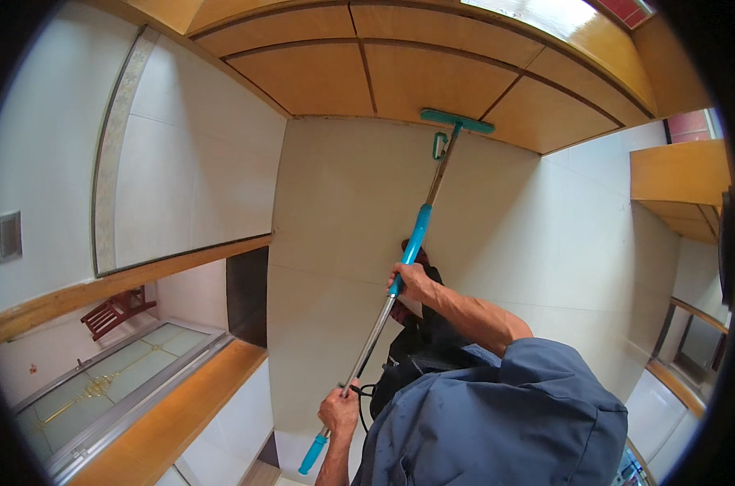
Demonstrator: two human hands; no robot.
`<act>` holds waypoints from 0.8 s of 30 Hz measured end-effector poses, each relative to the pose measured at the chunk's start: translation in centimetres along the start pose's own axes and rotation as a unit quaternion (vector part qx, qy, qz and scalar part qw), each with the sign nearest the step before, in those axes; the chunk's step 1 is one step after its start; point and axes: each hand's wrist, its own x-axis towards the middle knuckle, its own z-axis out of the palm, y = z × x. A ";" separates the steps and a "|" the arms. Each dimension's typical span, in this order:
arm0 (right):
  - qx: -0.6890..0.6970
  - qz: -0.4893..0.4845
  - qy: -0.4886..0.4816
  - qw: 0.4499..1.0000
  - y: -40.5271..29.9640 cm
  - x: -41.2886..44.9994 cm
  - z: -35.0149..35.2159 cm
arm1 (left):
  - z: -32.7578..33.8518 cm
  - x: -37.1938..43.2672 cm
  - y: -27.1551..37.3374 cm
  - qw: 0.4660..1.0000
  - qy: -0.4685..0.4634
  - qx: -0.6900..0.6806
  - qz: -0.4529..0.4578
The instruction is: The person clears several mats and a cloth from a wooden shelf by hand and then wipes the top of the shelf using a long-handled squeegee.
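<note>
Both my hands grip a long-handled mop that slants up and to the right across the view. My right hand [408, 280] is wrapped around the lower end of the blue sleeve [417, 234] on its metal pole [372, 340]. Lower down, my left hand [339, 413] closes on the bare pole just above the blue end grip [312, 454]. The teal mop head [457, 120] lies crosswise where the floor meets the wooden cabinet front. Just below it, a green loop-shaped lever [439, 146] sticks out beside the pole. The underside of the head is hidden.
A curved wooden cabinet or counter [428, 73] spans the far side. Pale tiles cover the floor [337, 200]. At left, a white wall [161, 158] meets a wood-framed doorway with a glass-paneled door [118, 383] and a red wooden chair [117, 311]. Another wooden cabinet [677, 173] stands right.
</note>
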 end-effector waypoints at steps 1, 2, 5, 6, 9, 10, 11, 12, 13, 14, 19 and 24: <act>0.032 0.017 -0.001 0.999 -0.9 1.2 -0.7 | 0.0 0.8 1.4 1.000 -0.013 -0.003 0.011; 0.022 0.012 0.000 1.000 -1.8 2.6 -1.1 | 0.3 1.6 2.2 0.999 -0.019 0.013 0.030; 0.013 0.007 0.001 1.000 -2.6 4.2 -1.5 | 0.2 3.3 3.9 0.998 -0.045 -0.036 0.039; 0.010 -0.008 -0.002 1.000 -2.9 4.4 -1.4 | 0.2 3.6 3.9 0.997 -0.048 -0.036 0.038; 0.024 0.012 0.008 1.000 -2.6 4.8 -0.5 | 0.1 4.3 3.1 0.996 -0.050 -0.057 0.040; 0.024 0.008 0.010 1.000 -2.4 4.8 -0.2 | -0.1 4.5 2.6 0.996 -0.050 -0.060 0.043; 0.035 0.022 0.007 0.999 -1.8 4.6 0.1 | -0.4 4.6 1.7 0.998 -0.039 -0.046 0.033; 0.042 0.036 0.003 0.998 -1.1 4.2 0.4 | -0.6 4.3 0.7 0.999 -0.027 -0.034 0.021; 0.043 0.031 0.005 0.999 0.0 3.8 0.8 | -0.8 4.2 -0.9 0.999 -0.027 -0.037 0.025; 0.052 0.035 0.005 0.998 1.3 3.3 1.2 | -0.8 4.0 -3.0 0.999 -0.024 -0.023 0.016; 0.037 0.017 -0.013 0.999 5.7 -1.8 7.1 | -1.8 3.1 -12.0 0.999 0.036 -0.037 -0.005; 0.029 -0.049 -0.054 0.997 9.9 -5.6 12.9 | -3.2 4.7 -21.2 0.990 0.091 -0.087 0.065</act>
